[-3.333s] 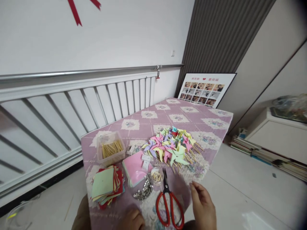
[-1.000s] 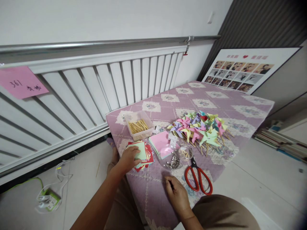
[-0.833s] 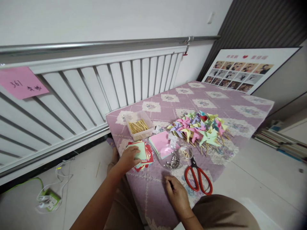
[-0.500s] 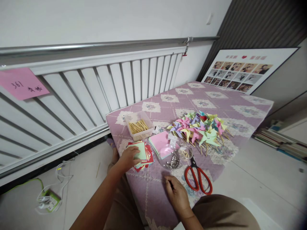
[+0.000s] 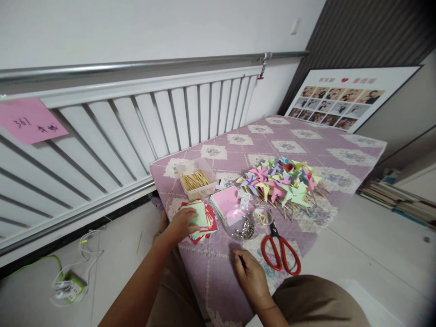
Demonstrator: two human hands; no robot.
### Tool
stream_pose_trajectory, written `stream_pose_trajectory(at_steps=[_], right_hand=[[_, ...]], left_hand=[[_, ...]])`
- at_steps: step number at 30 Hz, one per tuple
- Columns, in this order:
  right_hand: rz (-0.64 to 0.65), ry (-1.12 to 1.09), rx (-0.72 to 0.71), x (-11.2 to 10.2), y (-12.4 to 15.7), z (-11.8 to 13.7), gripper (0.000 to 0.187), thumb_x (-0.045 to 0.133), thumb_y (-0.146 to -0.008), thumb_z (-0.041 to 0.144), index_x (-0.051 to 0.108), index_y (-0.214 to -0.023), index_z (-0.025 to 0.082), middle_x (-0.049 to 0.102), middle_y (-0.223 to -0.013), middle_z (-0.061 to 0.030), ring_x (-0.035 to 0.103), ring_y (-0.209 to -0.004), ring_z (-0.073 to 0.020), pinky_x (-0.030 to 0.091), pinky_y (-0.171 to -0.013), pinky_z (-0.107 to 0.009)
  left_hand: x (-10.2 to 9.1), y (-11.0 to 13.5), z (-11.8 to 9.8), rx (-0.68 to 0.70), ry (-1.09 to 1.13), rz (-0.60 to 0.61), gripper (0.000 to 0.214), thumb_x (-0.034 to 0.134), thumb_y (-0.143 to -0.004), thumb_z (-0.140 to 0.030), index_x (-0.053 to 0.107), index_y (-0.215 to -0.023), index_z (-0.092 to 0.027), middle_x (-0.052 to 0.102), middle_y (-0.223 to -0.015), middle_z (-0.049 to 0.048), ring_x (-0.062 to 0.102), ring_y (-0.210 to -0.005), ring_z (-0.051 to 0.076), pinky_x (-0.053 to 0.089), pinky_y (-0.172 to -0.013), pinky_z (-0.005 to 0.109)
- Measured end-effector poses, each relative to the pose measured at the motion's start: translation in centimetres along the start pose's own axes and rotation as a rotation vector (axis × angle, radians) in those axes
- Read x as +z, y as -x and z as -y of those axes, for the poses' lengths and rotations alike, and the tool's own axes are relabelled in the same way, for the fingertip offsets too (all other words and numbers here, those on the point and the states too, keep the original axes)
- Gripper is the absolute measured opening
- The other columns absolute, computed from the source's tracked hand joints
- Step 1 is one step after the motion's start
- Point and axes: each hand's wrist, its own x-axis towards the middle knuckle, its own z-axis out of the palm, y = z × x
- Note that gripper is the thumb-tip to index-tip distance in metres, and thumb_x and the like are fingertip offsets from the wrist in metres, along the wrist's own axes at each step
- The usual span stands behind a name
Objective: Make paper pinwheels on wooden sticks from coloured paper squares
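Observation:
My left hand rests on a loose stack of coloured paper squares, a pale green sheet on top and red ones beneath. Its fingers lie over the green sheet, thumb apart. On the cloth in front of me, my right hand is loosely curled, and I see nothing in it. Red-handled scissors lie just right of that hand. Beyond it are a clear dish of small metal pins and a small round tub of short pale pieces. Pink paper squares lie behind the dish.
A clear plastic box of thin wooden sticks stands behind the paper stack. Many finished paper pinwheels are heaped at the right. A white radiator runs along the table's far left side. A power strip with cables lies on the floor.

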Motion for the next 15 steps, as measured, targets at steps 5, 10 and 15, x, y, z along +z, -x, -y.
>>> stream_pose_trajectory(at_steps=[5, 10, 15], right_hand=[[-0.014, -0.019, -0.015, 0.22, 0.04, -0.13, 0.019, 0.043, -0.09, 0.023, 0.062, -0.09, 0.018, 0.069, -0.085, -0.0078, 0.067, -0.08, -0.0208, 0.053, -0.073, -0.031], [-0.012, -0.021, -0.006, 0.22, -0.01, -0.09, 0.018, 0.043, -0.091, 0.022, 0.061, -0.09, 0.019, 0.069, -0.084, -0.0073, 0.067, -0.08, -0.0208, 0.053, -0.073, -0.031], [-0.022, -0.031, -0.011, 0.17, 0.08, -0.05, 0.018, 0.044, -0.09, 0.022, 0.062, -0.09, 0.019, 0.069, -0.085, -0.007, 0.067, -0.081, -0.0207, 0.053, -0.073, -0.031]], left_hand=[[0.28, 0.06, 0.3, 0.008, 0.009, -0.009, 0.039, 0.075, -0.066, -0.027, 0.067, -0.104, -0.02, 0.064, -0.117, 0.0124, 0.058, -0.109, 0.027, 0.046, -0.096, 0.044], [0.41, 0.06, 0.06, 0.005, -0.005, -0.009, 0.037, 0.072, -0.067, -0.024, 0.067, -0.104, -0.018, 0.064, -0.118, 0.0131, 0.057, -0.109, 0.027, 0.045, -0.096, 0.045], [0.53, 0.08, 0.07, -0.001, -0.019, 0.001, 0.037, 0.07, -0.068, -0.022, 0.067, -0.104, -0.016, 0.063, -0.117, 0.0139, 0.056, -0.11, 0.028, 0.044, -0.097, 0.044]])
